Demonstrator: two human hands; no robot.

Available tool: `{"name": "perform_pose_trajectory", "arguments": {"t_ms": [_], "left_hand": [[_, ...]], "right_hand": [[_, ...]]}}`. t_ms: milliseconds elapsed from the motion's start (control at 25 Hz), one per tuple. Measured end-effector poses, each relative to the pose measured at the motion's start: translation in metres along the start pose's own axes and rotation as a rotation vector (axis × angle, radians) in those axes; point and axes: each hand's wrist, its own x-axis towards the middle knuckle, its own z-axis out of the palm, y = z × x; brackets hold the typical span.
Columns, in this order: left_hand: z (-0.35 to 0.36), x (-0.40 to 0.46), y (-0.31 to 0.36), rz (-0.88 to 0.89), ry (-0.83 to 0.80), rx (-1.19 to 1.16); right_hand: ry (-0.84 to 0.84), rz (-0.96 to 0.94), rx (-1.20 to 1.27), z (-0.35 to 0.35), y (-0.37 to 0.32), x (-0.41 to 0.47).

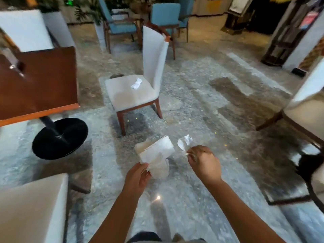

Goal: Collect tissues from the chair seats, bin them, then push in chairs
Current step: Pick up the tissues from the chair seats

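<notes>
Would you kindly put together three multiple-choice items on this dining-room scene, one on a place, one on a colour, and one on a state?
1. Where does the loose tissue not yet picked up lie?
A. on the seat of the white chair ahead
B. on the wooden table
C. on the floor by the table's base

2. What colour are the armchairs at the back?
A. red
B. blue
C. black

3. What is the right hand doing?
A. hanging idle with nothing in it
B. pressing flat on a chair back
C. pinching a small crumpled tissue

Answers: 1 A, the tissue rests on the pale seat near the backrest. 2 B, their cushions and backs are blue on wooden frames. 3 C, its fingers pinch the tissue, while the left hand holds a larger bunch of tissues.
</notes>
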Motion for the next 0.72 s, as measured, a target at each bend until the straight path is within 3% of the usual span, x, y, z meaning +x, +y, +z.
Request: {"name": "perform_pose_trajectory", "arguments": {"t_ms": [280, 520, 720], "left_hand": [[0.037, 0.11, 0.048, 0.074, 0.14, -0.164], [0.087, 0.237, 0.145, 0.092, 0.144, -0.238], [0.132, 0.329, 0.233, 0.132, 0.164, -0.162]], "right_hand": [[-0.046, -0.24, 0.142, 0.058, -0.01, 0.162], [-0.078, -0.247, 0.152, 0.101, -0.033, 0.322], [-0.056, -0.274, 0.165, 0.127, -0.057, 0.442]]}}
